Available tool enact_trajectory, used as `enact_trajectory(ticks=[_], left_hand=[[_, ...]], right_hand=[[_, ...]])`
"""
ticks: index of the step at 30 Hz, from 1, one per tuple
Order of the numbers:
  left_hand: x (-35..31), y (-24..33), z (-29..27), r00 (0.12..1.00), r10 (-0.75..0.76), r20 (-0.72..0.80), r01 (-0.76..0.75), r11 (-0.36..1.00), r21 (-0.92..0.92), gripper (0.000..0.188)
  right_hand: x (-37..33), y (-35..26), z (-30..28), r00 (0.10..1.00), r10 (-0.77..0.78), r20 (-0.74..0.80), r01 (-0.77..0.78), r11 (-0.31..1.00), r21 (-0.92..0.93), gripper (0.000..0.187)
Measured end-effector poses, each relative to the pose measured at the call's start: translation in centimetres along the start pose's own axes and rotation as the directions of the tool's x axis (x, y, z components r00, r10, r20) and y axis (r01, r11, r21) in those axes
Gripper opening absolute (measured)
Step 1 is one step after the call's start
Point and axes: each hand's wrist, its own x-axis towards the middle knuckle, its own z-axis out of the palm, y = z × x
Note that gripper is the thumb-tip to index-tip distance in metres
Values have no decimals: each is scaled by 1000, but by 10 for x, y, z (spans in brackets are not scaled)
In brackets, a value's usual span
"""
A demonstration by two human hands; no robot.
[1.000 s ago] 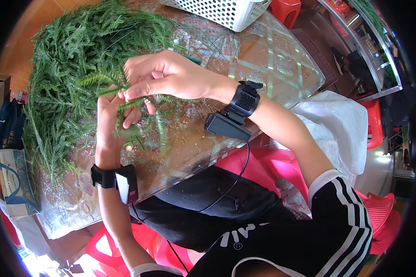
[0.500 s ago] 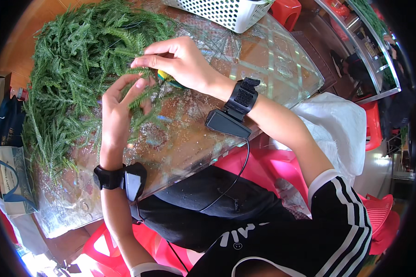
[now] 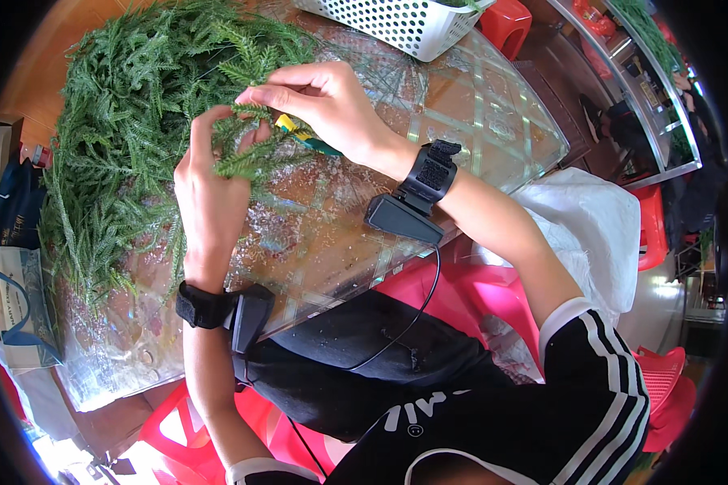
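Note:
Between my hands is an artificial pine sprig (image 3: 251,61), its green needles spreading up past my fingers and down by my left palm. My right hand (image 3: 323,101) pinches it with thumb and forefinger. My left hand (image 3: 210,174) curls round its lower part, the fingertips partly hidden by needles. A yellow-and-green tool (image 3: 287,125), its kind unclear, lies on the table just under my right hand. A large heap of the same pine sprigs (image 3: 121,137) covers the table left of and behind my hands.
A white perforated basket (image 3: 396,28) stands at the table's far edge. The table (image 3: 332,234) has a clear cover strewn with white bits. Paper bags (image 3: 20,299) stand at the left. A white sack (image 3: 578,234) and red stools (image 3: 505,24) are on the right.
My left hand has turned, its back now showing more, and shifted slightly. The sprig and right hand have moved a little right; more of the yellow-and-green tool shows.

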Motion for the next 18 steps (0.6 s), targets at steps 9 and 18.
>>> enact_trajectory(ticks=[9, 18], left_hand=[[5, -8, -4, 920, 388, -50, -325, 828, 458, 21], [3, 3, -9, 948, 317, 27, -303, 875, 378, 16]], right_hand=[[-1, -4, 1, 1000, 18, 26, -18, 1000, -7, 21], [1, 5, -1, 998, 66, 14, -66, 997, 28, 22]])
